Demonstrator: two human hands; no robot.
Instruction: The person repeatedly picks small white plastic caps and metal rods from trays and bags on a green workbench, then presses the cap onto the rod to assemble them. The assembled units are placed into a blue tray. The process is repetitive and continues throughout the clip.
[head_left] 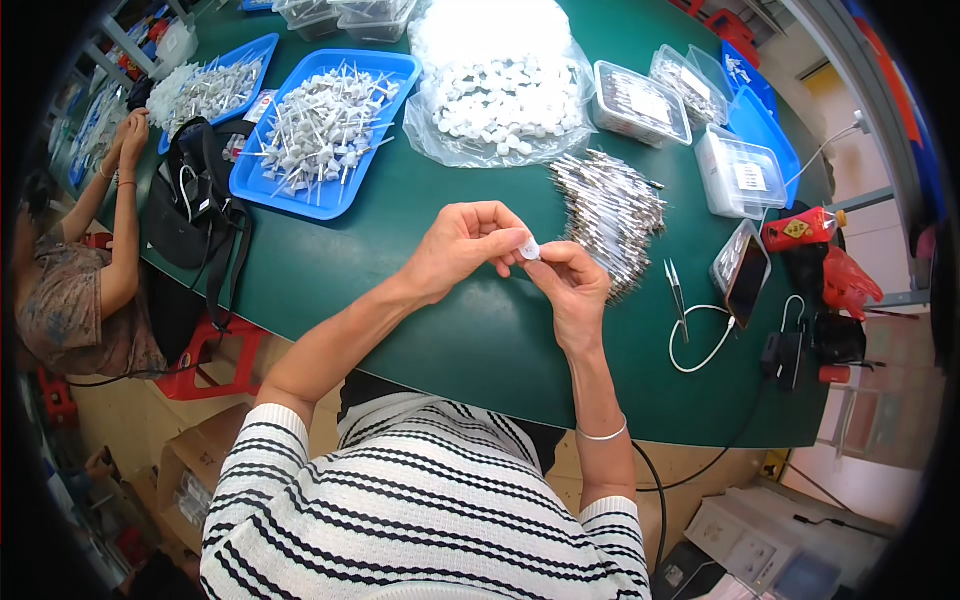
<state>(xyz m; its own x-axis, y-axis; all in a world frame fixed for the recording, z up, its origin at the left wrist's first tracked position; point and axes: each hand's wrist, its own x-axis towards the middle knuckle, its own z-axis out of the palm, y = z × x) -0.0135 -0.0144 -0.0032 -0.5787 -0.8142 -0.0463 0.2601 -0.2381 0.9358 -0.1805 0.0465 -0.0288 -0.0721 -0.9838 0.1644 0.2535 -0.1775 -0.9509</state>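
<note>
A small white plastic cap (530, 249) is pinched between the thumb and fingers of my left hand (468, 246). My right hand (574, 292) closes its thumb and forefinger at the cap's lower edge; whether a thin part sits between them is hidden. Just right of my hands lies a heap of thin metal rods (612, 225) on the green table (440, 340). Beyond my hands, a clear plastic bag (430, 135) lies spread with many similar white caps (505, 110). A blue tray (325, 208) to the left holds white-capped metal rods (325, 125).
At the right are tweezers (676, 290), a white cable (705, 365), a phone (746, 285), clear plastic boxes (640, 100) and a red bottle (800, 230). A black bag (190, 225) and another person's arms (122, 200) are at the left, above a red stool (215, 360).
</note>
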